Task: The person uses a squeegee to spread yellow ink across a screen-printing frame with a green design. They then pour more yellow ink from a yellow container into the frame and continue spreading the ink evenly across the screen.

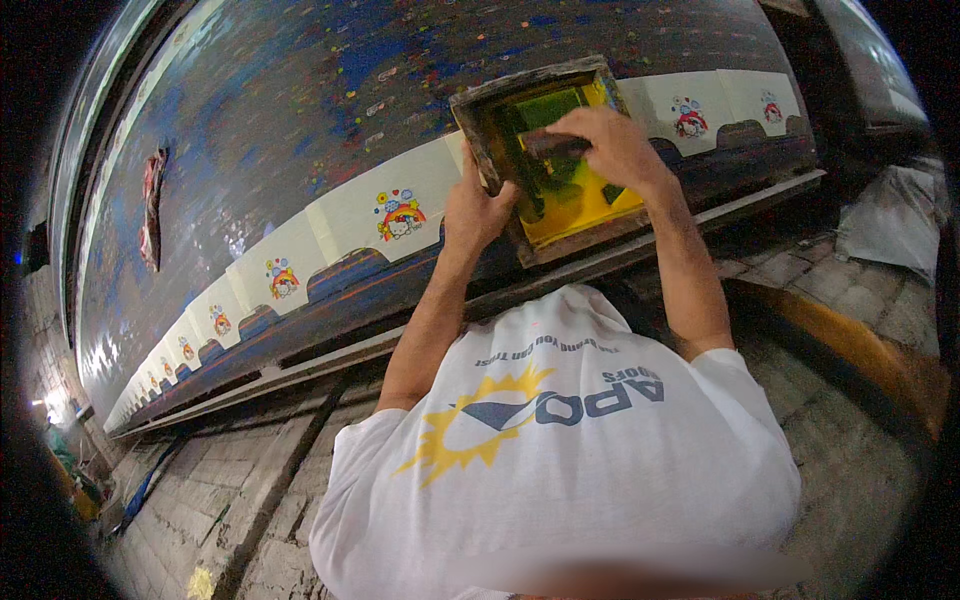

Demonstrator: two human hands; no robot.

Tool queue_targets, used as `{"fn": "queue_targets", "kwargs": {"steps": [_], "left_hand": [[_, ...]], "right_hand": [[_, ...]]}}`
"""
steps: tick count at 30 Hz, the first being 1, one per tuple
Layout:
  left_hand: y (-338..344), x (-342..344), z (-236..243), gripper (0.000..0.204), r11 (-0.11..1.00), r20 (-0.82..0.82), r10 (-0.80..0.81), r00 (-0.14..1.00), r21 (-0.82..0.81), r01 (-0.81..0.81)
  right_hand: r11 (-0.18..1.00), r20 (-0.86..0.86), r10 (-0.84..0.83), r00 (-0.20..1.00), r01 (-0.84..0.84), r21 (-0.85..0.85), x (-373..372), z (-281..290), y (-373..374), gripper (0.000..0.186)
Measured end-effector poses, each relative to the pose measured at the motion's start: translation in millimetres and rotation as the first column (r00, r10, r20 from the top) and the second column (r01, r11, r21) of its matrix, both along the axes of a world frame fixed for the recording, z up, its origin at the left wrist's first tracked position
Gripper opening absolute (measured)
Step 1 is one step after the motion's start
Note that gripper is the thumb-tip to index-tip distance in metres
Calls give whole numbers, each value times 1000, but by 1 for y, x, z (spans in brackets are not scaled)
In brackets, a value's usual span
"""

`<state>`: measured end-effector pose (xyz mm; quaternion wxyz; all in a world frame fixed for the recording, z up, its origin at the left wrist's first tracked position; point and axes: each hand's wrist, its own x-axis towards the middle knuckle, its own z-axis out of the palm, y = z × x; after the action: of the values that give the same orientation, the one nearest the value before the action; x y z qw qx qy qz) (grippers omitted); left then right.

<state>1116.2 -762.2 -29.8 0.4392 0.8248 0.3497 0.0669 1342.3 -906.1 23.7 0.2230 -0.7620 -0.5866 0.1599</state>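
My left hand [478,208] grips the left edge of a wooden screen frame [523,80] lying across the near edge of a long, ink-spattered table [300,110]. Yellow ink [570,222] coats the mesh, with greenish patches. My right hand [615,150] is closed on a dark squeegee [545,145] inside the frame's upper part. A row of pale pieces [350,225] runs along the table on both sides of the frame, several bearing a small colourful cartoon print with a rainbow.
A crumpled reddish-dark cloth [153,208] lies on the table at left. A metal rail [740,205] follows the near edge above a paved floor [230,500]. A grey sheet [888,225] and a brown curved object [850,340] are at right. Another dark table [865,70] stands at upper right.
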Motion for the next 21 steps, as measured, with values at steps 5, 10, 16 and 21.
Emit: {"fn": "queue_targets", "kwargs": {"steps": [5,10,16,21], "left_hand": [[0,-2,-12,105,1000,-22,-4,1000,-23,4],[0,0,-3,103,999,-89,-7,996,39,10],[-8,8,25,99,999,-150,49,987,8,-48],[-42,55,34,103,999,-140,11,990,44,-4]], "right_hand": [[994,-45,-102,994,100,-35,-54,13,-53,51],[990,-33,-143,989,142,-22,-75,14,-73,54],[995,-39,-90,995,92,36,-58,12,-79,53],[992,4,-99,995,99,84,-6,16,-117,52]]}}
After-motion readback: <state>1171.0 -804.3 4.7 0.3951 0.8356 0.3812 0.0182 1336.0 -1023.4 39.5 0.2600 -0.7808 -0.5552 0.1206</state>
